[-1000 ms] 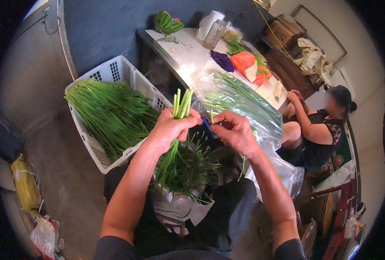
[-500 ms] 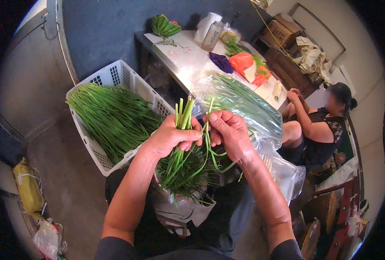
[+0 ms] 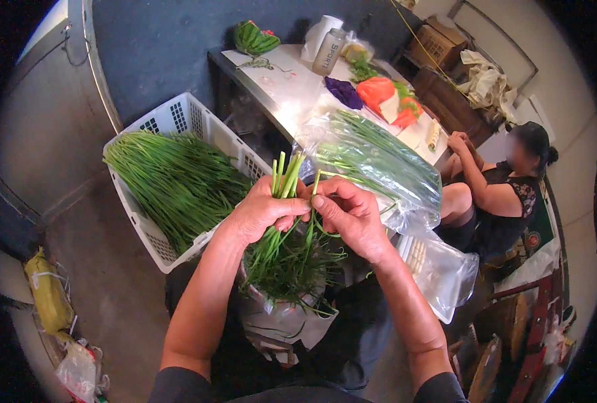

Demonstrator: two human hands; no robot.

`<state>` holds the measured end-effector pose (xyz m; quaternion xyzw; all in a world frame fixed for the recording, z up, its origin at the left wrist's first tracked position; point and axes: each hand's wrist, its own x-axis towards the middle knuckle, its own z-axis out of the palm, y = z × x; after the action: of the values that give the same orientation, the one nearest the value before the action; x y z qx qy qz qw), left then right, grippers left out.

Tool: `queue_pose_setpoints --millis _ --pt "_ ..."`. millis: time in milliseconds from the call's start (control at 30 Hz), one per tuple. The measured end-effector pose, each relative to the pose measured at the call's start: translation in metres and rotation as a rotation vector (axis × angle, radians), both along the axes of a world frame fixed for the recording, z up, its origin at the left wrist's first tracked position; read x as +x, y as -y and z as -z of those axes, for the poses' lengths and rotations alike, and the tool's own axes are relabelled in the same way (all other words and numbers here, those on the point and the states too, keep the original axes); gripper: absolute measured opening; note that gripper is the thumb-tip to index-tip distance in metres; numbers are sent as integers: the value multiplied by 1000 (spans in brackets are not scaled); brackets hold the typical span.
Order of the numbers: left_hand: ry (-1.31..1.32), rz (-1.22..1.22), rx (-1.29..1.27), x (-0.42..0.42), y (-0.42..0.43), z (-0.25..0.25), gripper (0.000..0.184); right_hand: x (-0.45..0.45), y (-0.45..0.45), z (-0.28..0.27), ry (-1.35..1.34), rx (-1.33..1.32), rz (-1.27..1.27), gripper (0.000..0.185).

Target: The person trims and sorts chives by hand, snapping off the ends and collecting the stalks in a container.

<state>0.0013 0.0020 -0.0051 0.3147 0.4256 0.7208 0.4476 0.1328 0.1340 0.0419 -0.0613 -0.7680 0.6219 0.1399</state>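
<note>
A small bunch of garlic chives (image 3: 287, 176) is closed in my left hand (image 3: 266, 211), pale cut ends up and green leaves hanging below. My right hand (image 3: 349, 213) pinches a single chive stalk (image 3: 315, 187) between thumb and fingers, right beside the left thumb. Under both hands, a bag-lined container (image 3: 271, 310) between my legs holds loose green trimmings (image 3: 291, 269). To the left, a white plastic crate (image 3: 171, 258) is filled with long chives (image 3: 171, 181) lying side by side.
Beyond my right hand, a clear plastic bag (image 3: 379, 168) of long green stalks lies by the table (image 3: 271, 87). On the table are cut watermelon (image 3: 255, 38), a bottle (image 3: 329, 52) and a red bag (image 3: 376, 93). A seated person (image 3: 500, 188) is at right.
My right hand has shifted slightly left and down, closer to my left hand. The stalk it pinches has moved with it. The left hand keeps its bunch.
</note>
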Motion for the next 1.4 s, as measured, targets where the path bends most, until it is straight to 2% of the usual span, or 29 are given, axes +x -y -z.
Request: queue_pose_setpoints --millis 267,333,433,667,867,933,1067,1167,1233,1400 --pt "-54 -98 24 3 1 -5 18 -3 3 0 -8 8 122 14" --pt "-135 -112 6 2 1 -5 16 -7 8 3 -101 21 148 16" --pt "-178 -209 10 0 0 -1 17 -13 11 -1 -36 61 195 17" --pt "-102 -171 78 -3 6 -7 15 -16 12 0 -56 23 166 18" --pt "-122 -153 51 -2 5 -5 13 -11 8 2 -38 208 174 18" --pt "-117 -182 6 0 3 -5 14 -11 5 5 -39 402 204 17" --pt "-135 -133 -3 0 3 -4 15 -5 3 6 -17 404 196 17" --pt "-142 -96 -25 0 3 -5 16 -1 1 10 12 305 169 17" --pt "-160 -99 -47 -1 4 -3 16 3 1 6 42 41 146 20" --pt "-160 -109 -65 -1 4 -4 16 4 -19 9 -45 -96 189 24"
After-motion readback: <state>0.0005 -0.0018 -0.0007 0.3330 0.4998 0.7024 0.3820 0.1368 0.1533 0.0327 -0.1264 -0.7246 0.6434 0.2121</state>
